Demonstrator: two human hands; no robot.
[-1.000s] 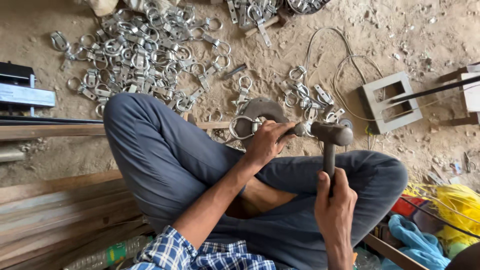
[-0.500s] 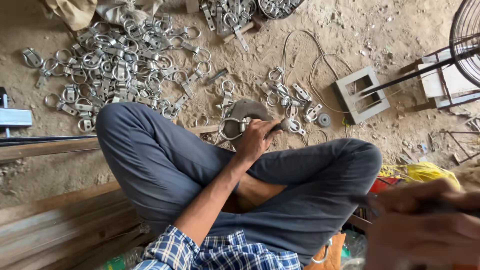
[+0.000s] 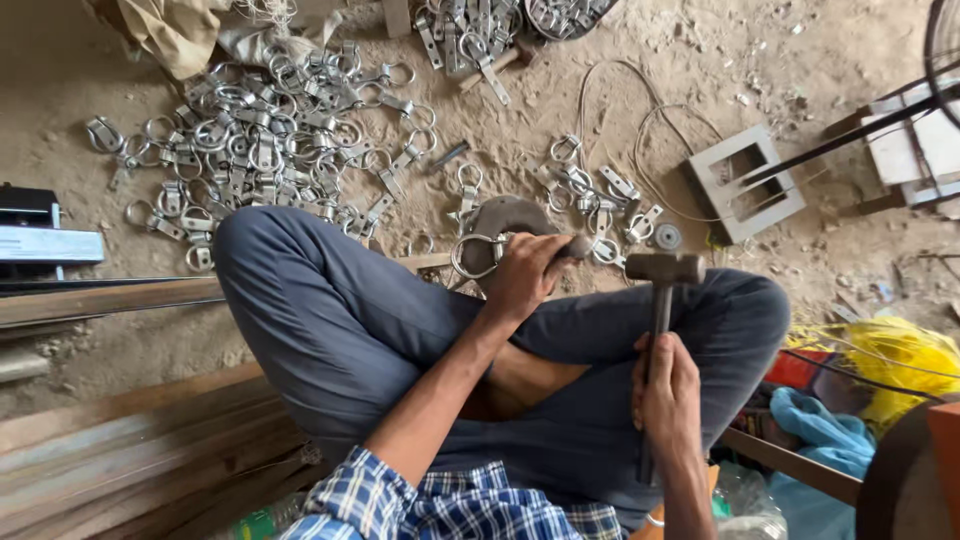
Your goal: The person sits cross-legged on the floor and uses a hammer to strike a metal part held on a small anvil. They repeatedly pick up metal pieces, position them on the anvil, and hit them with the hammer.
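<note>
I sit cross-legged on a dirt floor in grey trousers. My left hand [image 3: 525,272] grips a metal ring clamp [image 3: 478,252] and holds it down on a round grey anvil block [image 3: 505,215] in front of my knee. My right hand [image 3: 668,395] is closed around the shaft of a hammer [image 3: 662,272]. The hammer head hangs just right of the left hand, a little above my right knee.
A big heap of shiny ring clamps [image 3: 250,150] lies at the back left, a smaller cluster [image 3: 595,190] right of the block. A grey hollow block [image 3: 745,185], loose wire, wooden planks [image 3: 130,440] at the left and yellow and blue bags [image 3: 880,375] at the right surround me.
The right hand swung the hammer up and back out of sight, then brought it down again beside the left hand. The left hand stayed on the clamp.
</note>
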